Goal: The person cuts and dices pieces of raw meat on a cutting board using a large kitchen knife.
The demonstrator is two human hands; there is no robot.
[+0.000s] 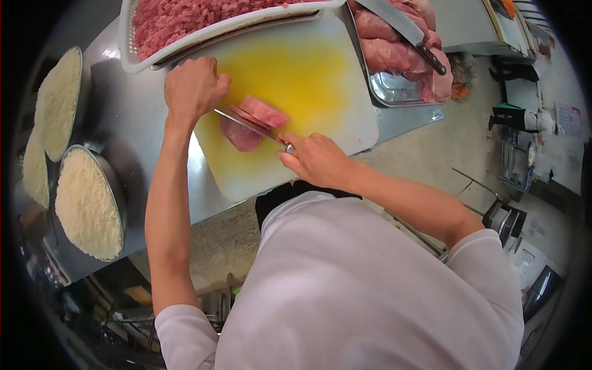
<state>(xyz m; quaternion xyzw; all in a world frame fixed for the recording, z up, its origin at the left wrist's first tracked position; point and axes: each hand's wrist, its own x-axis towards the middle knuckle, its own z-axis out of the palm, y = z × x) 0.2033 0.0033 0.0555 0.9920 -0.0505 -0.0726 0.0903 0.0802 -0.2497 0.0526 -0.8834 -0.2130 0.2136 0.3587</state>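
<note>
My right hand (317,159) is closed round the handle of a knife (253,127). Its narrow blade runs leftward across a piece of pink raw meat (243,137) on the cutting board (246,179). Against the far side of the blade are thick meat slices (265,110), partly overlapping. My left hand (194,88) is a closed fist over the board's left edge, beyond the blade's tip. Its curled fingers face away, so whatever they may hold is hidden. The board is white with a broad yellow stain.
A white basket (132,52) of diced meat stands at the back. On the right, a metal tray (391,92) holds large raw cuts, with a second knife (404,28) lying on them. Bowls of pale crumbs (89,203) line the left of the steel table (139,123).
</note>
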